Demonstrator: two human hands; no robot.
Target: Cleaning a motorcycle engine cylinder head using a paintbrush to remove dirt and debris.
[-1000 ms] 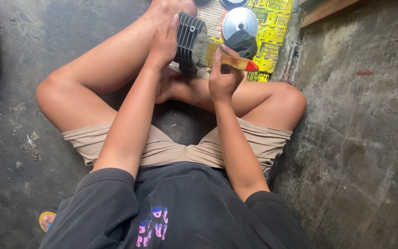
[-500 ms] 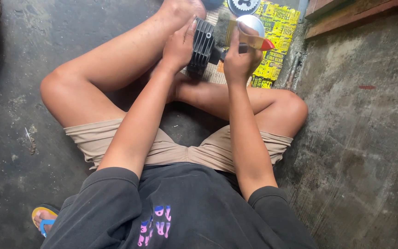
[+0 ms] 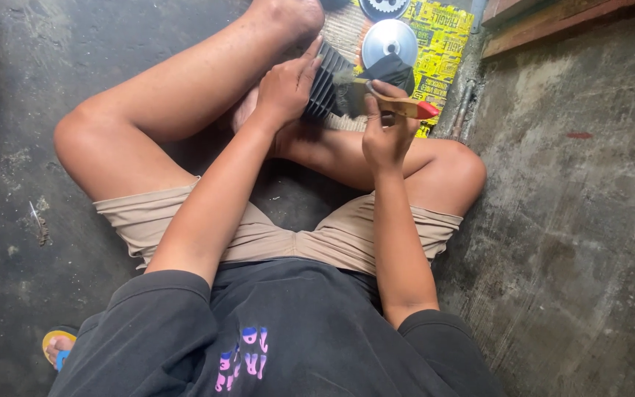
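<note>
I sit cross-legged on the floor. My left hand (image 3: 286,90) grips a dark finned metal cylinder part (image 3: 325,88) and holds it above my shin. My right hand (image 3: 385,131) is closed on a wooden-handled paintbrush with a red tip (image 3: 404,108). The brush's bristles rest against the fins of the cylinder part. A round silver metal part (image 3: 389,41) with a dark cloth beside it lies just beyond the hands.
A yellow printed sheet (image 3: 446,44) lies on the concrete floor under the silver part. Another round dark part (image 3: 382,7) sits at the top edge. Wooden boards (image 3: 545,18) lie top right. A sandal (image 3: 56,345) is at bottom left.
The view has shifted, so hands and parts sit a little lower in the picture. The brush stays against the finned part, with the right hand slightly lower than before.
</note>
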